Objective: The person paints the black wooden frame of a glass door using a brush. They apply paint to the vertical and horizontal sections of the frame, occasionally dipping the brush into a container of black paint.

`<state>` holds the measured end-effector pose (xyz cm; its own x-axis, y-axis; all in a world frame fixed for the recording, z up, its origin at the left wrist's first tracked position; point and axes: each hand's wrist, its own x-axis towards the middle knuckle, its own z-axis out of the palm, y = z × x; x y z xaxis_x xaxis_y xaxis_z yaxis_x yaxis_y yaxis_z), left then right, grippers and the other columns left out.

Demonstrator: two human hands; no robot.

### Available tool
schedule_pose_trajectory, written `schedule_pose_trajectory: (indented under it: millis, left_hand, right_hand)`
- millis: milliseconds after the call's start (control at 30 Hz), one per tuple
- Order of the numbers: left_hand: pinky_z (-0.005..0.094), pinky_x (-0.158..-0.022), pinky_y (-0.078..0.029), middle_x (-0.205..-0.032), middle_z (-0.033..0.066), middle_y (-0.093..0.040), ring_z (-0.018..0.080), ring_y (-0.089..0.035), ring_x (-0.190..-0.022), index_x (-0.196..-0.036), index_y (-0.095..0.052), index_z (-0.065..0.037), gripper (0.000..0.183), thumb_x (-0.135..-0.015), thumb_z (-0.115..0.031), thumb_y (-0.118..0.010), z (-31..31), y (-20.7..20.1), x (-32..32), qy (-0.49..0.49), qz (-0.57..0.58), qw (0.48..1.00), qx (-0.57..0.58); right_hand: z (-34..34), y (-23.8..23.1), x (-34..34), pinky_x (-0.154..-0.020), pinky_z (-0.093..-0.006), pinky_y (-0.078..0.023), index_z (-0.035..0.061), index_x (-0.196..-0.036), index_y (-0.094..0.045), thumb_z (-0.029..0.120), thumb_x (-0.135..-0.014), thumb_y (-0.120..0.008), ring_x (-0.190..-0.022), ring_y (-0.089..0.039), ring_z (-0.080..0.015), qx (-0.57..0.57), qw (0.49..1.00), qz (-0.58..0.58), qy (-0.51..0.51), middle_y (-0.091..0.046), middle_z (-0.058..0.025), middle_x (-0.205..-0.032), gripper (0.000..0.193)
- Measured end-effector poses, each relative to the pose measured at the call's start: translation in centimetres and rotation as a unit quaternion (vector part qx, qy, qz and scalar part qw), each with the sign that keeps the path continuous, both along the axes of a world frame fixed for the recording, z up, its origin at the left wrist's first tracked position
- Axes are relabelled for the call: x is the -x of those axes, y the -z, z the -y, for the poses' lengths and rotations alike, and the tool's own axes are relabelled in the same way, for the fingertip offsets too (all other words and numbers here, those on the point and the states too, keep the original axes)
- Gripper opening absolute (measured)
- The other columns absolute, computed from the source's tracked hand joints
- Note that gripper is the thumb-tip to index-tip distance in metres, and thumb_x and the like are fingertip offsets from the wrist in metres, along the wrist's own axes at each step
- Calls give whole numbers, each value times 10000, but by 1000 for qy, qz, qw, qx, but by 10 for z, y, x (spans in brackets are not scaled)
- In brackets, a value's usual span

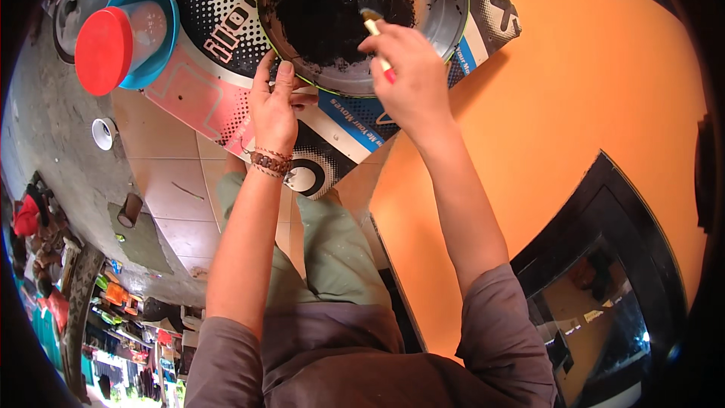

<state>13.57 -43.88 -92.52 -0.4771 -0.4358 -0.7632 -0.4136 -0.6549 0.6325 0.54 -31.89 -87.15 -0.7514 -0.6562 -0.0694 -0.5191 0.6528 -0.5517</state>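
Observation:
A wide round basin [451, 11] with a grey inside and a green rim stands at the top of the view. Dark black paste [317, 7] is smeared over much of its bottom. My right hand [414, 68] is closed round the pale, red-ended handle of a brush [371, 26], whose bristles touch the paste. At the basin's near left rim, my left hand [276, 102] grips the edge, thumb up; part of its fingers is hidden. Below the basin lies a printed board [204, 102] in pink, black, white and blue.
On the left, a clear jar with a red lid [104, 51] lies tilted in a blue bowl [170, 38]. A white ring-shaped roll [104, 134] and a brown cylinder [130, 210] are on the floor. An orange wall [581, 83] with a black-framed pane [604, 211] runs along the right.

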Motion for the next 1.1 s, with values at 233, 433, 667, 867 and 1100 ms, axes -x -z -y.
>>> schedule_pose_trajectory:
  millis: [233, 433, 667, 867, 1100]
  left_hand:
    - [220, -510, -409, -807, 89, -634, 174, -651, -607, -1389, -330, -33, 589, -948, -367, -531, 0, 3, -2, -6, -3, 1000, 2]
    - [219, -517, -409, -801, 89, -630, 177, -651, -601, -1399, -313, -32, 596, -952, -369, -519, 0, 1, -2, -8, 2, 1000, -1]
    - [218, -519, -411, -795, 83, -628, 170, -650, -613, -1399, -309, -25, 597, -956, -373, -510, -2, 3, -1, 1, 4, 1000, -7]
    - [217, -523, -416, -795, 82, -630, 156, -640, -604, -1394, -314, -22, 598, -957, -382, -507, -3, 4, 0, 3, -5, 1000, -10]
    - [225, -523, -454, -802, 90, -628, 159, -635, -621, -1389, -318, -22, 596, -950, -366, -528, -1, 6, -1, 8, -5, 1000, -9]
  right_hand:
    - [-5, 1, 5, -822, -374, -500, 77, -842, -667, 11, -700, -638, -924, -607, -294, 37, 999, -9, 30, -652, -114, -979, 159]
    - [-7, 0, 6, -808, -384, -495, 79, -829, -663, 28, -710, -622, -898, -599, -300, 11, 999, 50, -13, -643, -110, -932, 136]
    - [0, -1, -12, -800, -381, -497, 66, -830, -651, 13, -688, -636, -915, -584, -296, -1, 999, 23, -23, -628, -113, -965, 152]
    - [2, 0, -20, -780, -382, -497, 67, -797, -650, 13, -686, -635, -866, -588, -300, -10, 998, 45, -46, -635, -114, -935, 125]
    - [4, 7, -23, -762, -380, -499, 77, -795, -648, 18, -675, -645, -849, -592, -293, 2, 999, 14, -42, -641, -94, -903, 134]
